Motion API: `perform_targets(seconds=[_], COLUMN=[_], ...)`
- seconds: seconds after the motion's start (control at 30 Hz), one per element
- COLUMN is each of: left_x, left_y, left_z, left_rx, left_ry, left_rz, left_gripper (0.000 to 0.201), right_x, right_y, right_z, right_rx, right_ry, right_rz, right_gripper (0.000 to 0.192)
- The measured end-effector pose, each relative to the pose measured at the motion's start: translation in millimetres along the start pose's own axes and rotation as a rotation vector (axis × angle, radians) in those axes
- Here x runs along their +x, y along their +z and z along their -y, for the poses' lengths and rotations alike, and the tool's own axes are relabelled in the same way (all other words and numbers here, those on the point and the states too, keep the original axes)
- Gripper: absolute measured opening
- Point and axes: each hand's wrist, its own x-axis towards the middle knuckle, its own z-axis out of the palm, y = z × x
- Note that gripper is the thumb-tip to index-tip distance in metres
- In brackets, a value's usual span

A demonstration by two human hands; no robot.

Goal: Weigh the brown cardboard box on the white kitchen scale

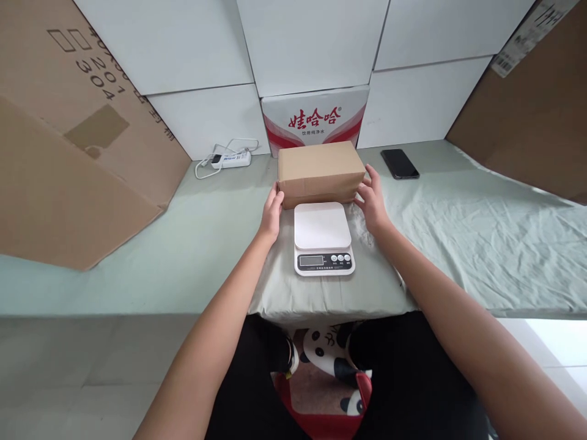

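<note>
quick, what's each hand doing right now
Left hand: open, flat against the left end of the cardboard box.
Right hand: open, fingers spread at the box's right end; contact cannot be told.

The box (320,171) is plain brown cardboard. The scale (323,238) is white with a grey display. The cloth (458,232) is pale green. The phone (399,164) is black. The carton (315,119) is white with red lettering and red stripes. The power strip (232,160) is white.

"娃哈哈" on white carton (315,119)
</note>
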Motion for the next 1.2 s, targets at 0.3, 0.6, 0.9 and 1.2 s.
perform_targets(seconds=[0.3, 0.6, 0.9, 1.2], left_x=[-10.8, -17.1, -47.3, -104.0], left_y=[8.1, 10.1, 10.0, 3.8], left_z=[-6.7, -21.1, -34.0, -42.8], left_rx=[-0.002, 0.019, 0.137, 0.153], left_ry=[0.013, 0.093, 0.411, 0.332], left_rz=[0.029, 0.114, 0.071, -0.040], left_gripper=[0.054, 0.057, 0.077, 0.047], right_x=[-5.2, -12.3, -38.8, -110.5], right_y=[13.8, 17.7, 5.7, -1.8], right_z=[5.6, 12.1, 53.9, 72.5], right_rx=[0.013, 0.008, -0.179, -0.181], right_ry=[0.048, -0.042, -0.335, -0.285], right_rz=[-0.018, 0.031, -0.058, -0.037], right_gripper=[0.086, 0.083, 0.088, 0.072])
